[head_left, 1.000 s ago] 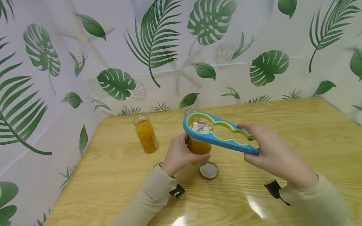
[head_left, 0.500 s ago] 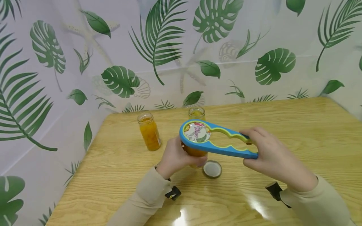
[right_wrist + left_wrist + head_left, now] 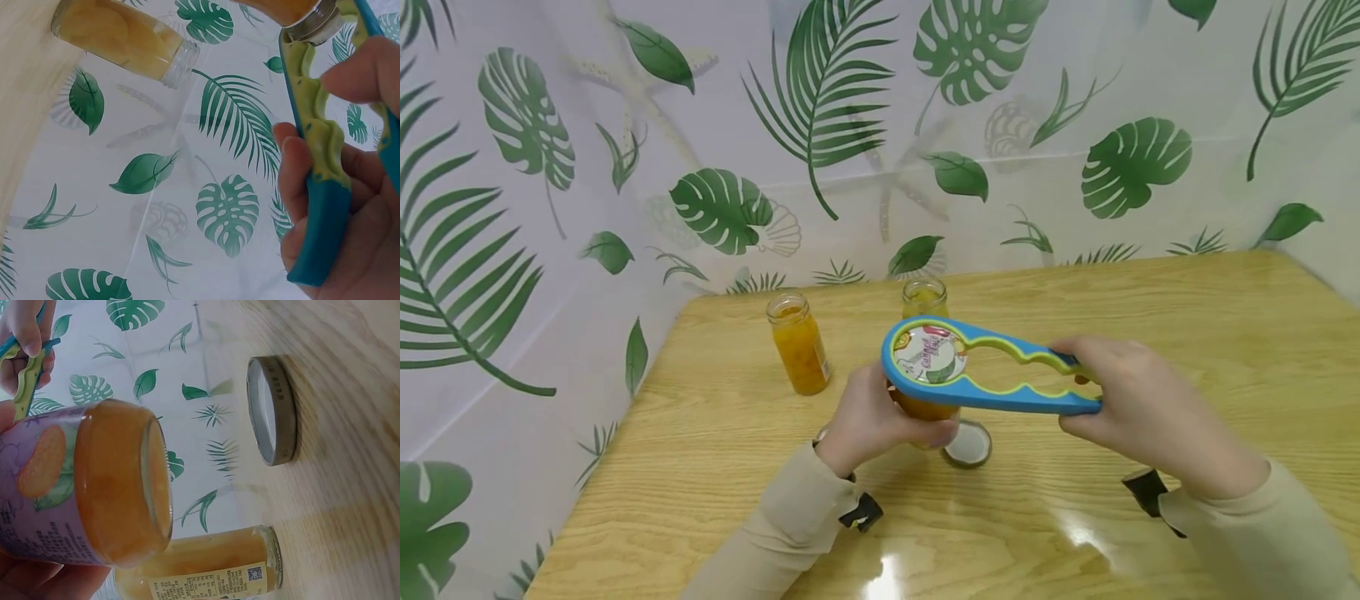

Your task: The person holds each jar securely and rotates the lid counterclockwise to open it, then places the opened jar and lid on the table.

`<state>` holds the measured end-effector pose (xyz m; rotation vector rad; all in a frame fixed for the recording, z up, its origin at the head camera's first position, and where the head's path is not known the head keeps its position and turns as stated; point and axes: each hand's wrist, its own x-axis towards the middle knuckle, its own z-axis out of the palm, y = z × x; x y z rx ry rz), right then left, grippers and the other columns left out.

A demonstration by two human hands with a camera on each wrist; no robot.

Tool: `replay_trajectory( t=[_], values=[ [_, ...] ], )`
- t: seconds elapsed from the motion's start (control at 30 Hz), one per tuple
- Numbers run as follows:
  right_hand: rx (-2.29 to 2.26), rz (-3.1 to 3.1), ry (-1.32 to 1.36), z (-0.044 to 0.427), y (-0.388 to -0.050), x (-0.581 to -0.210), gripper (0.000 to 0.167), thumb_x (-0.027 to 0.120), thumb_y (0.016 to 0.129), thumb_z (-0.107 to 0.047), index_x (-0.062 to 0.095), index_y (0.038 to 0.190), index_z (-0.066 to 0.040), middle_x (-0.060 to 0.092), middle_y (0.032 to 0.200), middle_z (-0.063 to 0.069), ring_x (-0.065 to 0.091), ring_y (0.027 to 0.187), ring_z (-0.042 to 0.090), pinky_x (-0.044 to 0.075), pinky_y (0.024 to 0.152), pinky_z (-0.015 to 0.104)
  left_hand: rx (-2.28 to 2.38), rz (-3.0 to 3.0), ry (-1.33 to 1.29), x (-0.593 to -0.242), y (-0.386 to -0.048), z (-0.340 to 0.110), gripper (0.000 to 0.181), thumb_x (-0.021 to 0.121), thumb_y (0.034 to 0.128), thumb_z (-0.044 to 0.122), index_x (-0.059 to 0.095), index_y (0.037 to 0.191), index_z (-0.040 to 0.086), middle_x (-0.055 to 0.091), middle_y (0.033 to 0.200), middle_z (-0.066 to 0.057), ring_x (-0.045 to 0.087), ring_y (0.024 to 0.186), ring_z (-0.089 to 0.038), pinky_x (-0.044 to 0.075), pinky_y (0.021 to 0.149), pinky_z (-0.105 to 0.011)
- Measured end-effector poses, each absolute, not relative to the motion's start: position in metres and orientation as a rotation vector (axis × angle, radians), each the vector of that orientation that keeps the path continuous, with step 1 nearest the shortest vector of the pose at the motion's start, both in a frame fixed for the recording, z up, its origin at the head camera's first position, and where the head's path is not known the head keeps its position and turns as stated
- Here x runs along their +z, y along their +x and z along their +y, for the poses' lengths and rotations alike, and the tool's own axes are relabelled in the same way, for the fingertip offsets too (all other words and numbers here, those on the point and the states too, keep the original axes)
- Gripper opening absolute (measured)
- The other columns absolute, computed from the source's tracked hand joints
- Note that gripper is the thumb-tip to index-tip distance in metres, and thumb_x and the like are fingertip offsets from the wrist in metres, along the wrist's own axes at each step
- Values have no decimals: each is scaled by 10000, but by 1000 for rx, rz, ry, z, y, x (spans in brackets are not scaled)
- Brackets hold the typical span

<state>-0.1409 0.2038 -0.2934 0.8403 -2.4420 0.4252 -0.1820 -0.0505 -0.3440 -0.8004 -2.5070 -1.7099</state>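
My left hand (image 3: 872, 421) grips a glass jar (image 3: 925, 410) of orange fruit, held above the table. Its printed lid (image 3: 929, 354) sits within the largest loop of a blue and yellow-green jar opener (image 3: 1022, 402). My right hand (image 3: 1138, 408) holds the opener by its handle ends, fingers on one arm and thumb on the other. The left wrist view shows the base and purple label of the held jar (image 3: 122, 481). In the right wrist view, the opener's scalloped inner edge (image 3: 322, 134) is at the jar's metal lid (image 3: 315, 24).
An open jar (image 3: 801, 354) of orange fruit stands at the left. Behind the opener is another lidless jar (image 3: 925, 298) with yellowish contents, partly hidden. A loose lid (image 3: 967, 443) lies underside up on the wooden table (image 3: 1187, 333). A leaf-patterned sheet (image 3: 850, 192) hangs behind.
The opener's big loop has come down round the held jar's lid, and its head has tilted so the lid faces up inside it. Since half a second ago, little has moved.
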Motion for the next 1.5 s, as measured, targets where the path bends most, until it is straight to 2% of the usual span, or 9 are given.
replay_trajectory(
  t=[0.13,0.43,0.67,0.87,1.07,1.23,1.4,1.5],
  values=[
    [415,-2411,871,208,-142,-293,517,751,494,-47,572,979,-31,599,777,23,533,619,125,448,498,306,-1750,-2497,-867,-342,-179,-49,640,836,557,141,540,1124,153,597,1024,53,542,910,-87,460,784,-264],
    [426,-2431,917,220,-144,-290,508,774,480,-38,590,954,-52,599,780,-7,536,641,106,462,516,286,-1826,-2481,-1050,-316,-161,-46,637,792,571,-24,516,1143,25,593,1065,-75,543,936,-89,443,828,-267],
    [449,-2357,1062,235,-153,-294,572,750,433,-19,595,982,-62,607,833,-15,534,693,110,451,560,309,-1772,-2466,-1239,-312,-156,-44,661,785,580,-15,491,1170,40,578,1081,-38,526,950,-88,432,842,-270],
    [471,-2358,1112,244,-154,-294,583,736,422,-31,605,985,-100,598,869,-36,527,746,102,430,615,241,-1789,-2441,-1370,-312,-150,-41,699,793,567,-19,478,1187,47,569,1095,-46,513,972,-81,414,871,-272],
    [489,-2363,1136,246,-153,-291,580,734,422,-35,606,983,-110,592,874,-46,516,747,87,394,652,164,-1758,-2435,-1394,-310,-146,-38,712,796,554,-33,475,1187,21,571,1098,-76,509,985,-74,405,881,-262],
    [492,-2378,1126,248,-152,-289,577,728,430,-24,603,987,-108,586,874,-43,506,739,79,387,634,143,-1717,-2407,-1410,-320,-152,-37,726,808,566,23,468,1206,67,562,1116,-27,505,1000,-69,405,880,-259],
    [471,-2401,1082,250,-150,-287,573,739,436,-24,599,988,-92,592,877,-20,504,728,77,397,604,141,-1678,-2434,-1401,-340,-160,-35,710,810,585,90,464,1205,103,556,1123,16,524,978,-72,447,812,-241],
    [464,-2399,1073,251,-150,-286,586,740,427,-19,595,992,-77,594,865,-13,499,706,77,409,577,169,-1760,-2417,-1392,-346,-163,-33,699,799,594,73,459,1204,118,549,1125,18,531,968,-87,462,792,-253]
  ],
)
